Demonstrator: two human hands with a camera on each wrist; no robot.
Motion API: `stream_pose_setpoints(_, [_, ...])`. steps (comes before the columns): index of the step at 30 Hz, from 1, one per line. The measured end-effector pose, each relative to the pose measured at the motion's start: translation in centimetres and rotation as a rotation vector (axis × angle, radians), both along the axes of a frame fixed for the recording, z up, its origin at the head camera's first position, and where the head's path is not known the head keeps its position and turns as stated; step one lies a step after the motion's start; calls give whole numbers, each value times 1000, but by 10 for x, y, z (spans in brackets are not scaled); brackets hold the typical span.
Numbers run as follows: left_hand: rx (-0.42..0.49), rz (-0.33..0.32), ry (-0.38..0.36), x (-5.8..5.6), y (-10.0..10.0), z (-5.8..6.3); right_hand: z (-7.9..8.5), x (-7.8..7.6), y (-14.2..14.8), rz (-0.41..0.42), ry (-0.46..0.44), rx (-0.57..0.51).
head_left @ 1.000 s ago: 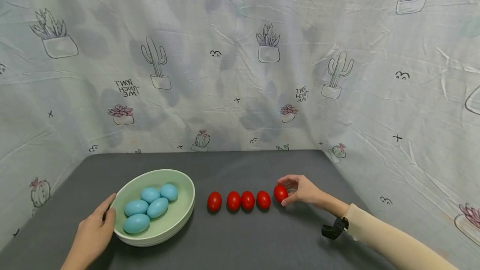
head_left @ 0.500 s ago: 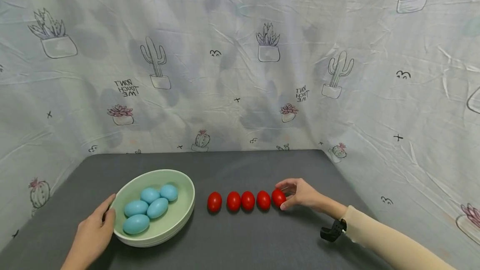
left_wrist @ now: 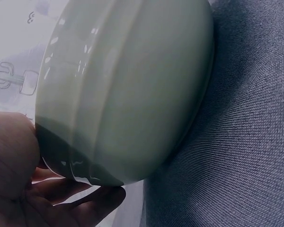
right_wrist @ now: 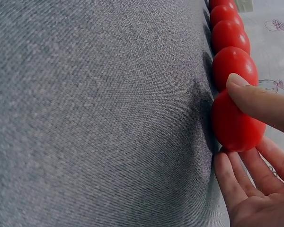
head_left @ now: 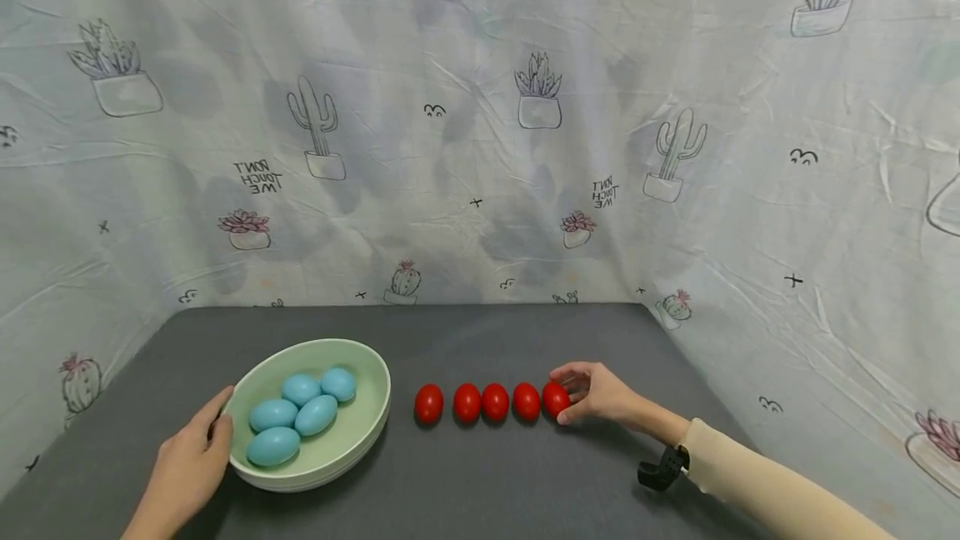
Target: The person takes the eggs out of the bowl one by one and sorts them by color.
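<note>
My left hand (head_left: 187, 457) grips the left side of a pale green bowl (head_left: 363, 394), thumb at the rim; in the left wrist view its fingers (left_wrist: 102, 203) lie along the bowl's outer wall (left_wrist: 146, 94). Several light blue eggs (head_left: 316, 415) lie inside the bowl. To its right, several red eggs (head_left: 495, 402) stand in a row. My right hand (head_left: 606, 397) holds the rightmost red egg (head_left: 555, 400), with thumb on the near side and fingers around the far side. In the right wrist view this held egg (right_wrist: 236, 124) overlaps its neighbour (right_wrist: 234, 66).
A dark grey cloth-covered table (head_left: 450, 482) bears everything. Behind it and along both sides hangs a pale curtain (head_left: 480, 148) printed with potted cacti. A black band (head_left: 663, 468) is on my right wrist, below a cream sleeve (head_left: 750, 482).
My right hand has moved slightly left and down with the red egg, bringing it close to the end of the row. The left hand and bowl have stayed in place.
</note>
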State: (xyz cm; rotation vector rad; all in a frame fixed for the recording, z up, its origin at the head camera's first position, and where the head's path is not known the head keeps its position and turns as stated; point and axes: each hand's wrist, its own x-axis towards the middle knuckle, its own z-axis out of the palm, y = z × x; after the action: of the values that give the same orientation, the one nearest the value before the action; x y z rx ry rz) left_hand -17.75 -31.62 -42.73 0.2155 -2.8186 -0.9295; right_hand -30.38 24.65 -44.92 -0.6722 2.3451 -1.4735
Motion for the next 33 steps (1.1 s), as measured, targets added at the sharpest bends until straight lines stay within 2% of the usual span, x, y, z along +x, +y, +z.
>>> stream_pose_setpoints(12, [2,-2,-27,0,0,0,-1,1,2,6,-27,-24])
stream_pose_setpoints(17, [5,-5,-10,1,0,0,5,0,6,20,-29,-44])
stream_pose_setpoints(20, [-1,-9,10,2,1,-1,16,0,6,5,0,-89])
stream_pose_setpoints(24, [1,-14,32,3,2,-1,38,8,-4,-45,74,-144])
stream_pose_setpoints(28, [4,-4,57,4,3,-1,61,17,-32,-41,128,-207])
stream_pose_setpoints(33, [-12,-10,107,6,3,-2,77,30,-80,24,141,-308])
